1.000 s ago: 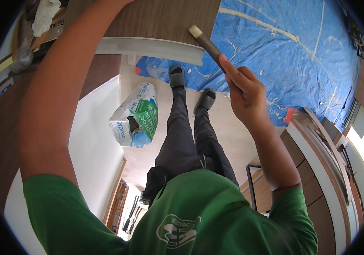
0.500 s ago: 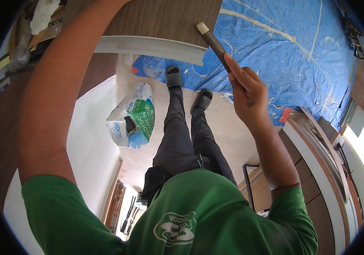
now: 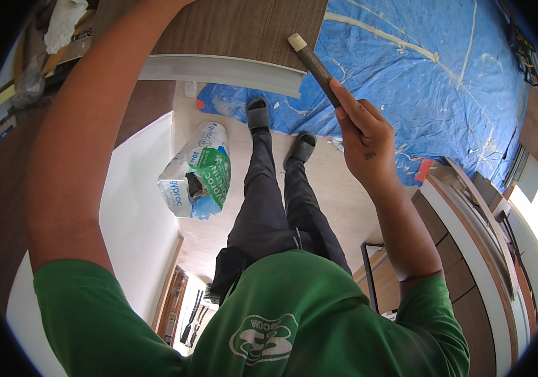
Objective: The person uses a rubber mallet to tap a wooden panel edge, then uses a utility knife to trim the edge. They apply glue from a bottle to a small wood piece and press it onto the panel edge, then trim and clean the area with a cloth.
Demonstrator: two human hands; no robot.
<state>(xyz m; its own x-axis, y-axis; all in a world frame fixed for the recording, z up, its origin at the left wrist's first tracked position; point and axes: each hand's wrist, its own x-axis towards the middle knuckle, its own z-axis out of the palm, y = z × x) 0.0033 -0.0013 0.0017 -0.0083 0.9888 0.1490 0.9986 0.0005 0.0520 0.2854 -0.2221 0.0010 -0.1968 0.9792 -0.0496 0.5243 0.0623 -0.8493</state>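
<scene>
My right hand (image 3: pixel 366 135) is closed around a dark narrow stick (image 3: pixel 319 72) with a pale, blocky tip; the frames do not show whether that tip is bristle. The stick slants up to the left, its tip over the corner of a brown wood-grain panel (image 3: pixel 237 31). Whether the tip touches the panel, I cannot tell. A pale grey strip (image 3: pixel 218 67) runs along the panel's near edge. My left arm reaches up across the panel's left part, and only the base of my left hand (image 3: pixel 177 2) shows at the top edge. Its fingers are out of view.
A torn white-and-green bag (image 3: pixel 194 179) stands on the pale floor, left of my feet in grey slides (image 3: pixel 257 113). Beyond spreads a stained blue sheet (image 3: pixel 407 81). Boards (image 3: pixel 479 207) lean at the right; a white wall (image 3: pixel 137 207) rises at the left.
The stick's pale tip has shifted very slightly to the left. My right hand keeps its hold, and my left arm has barely moved.
</scene>
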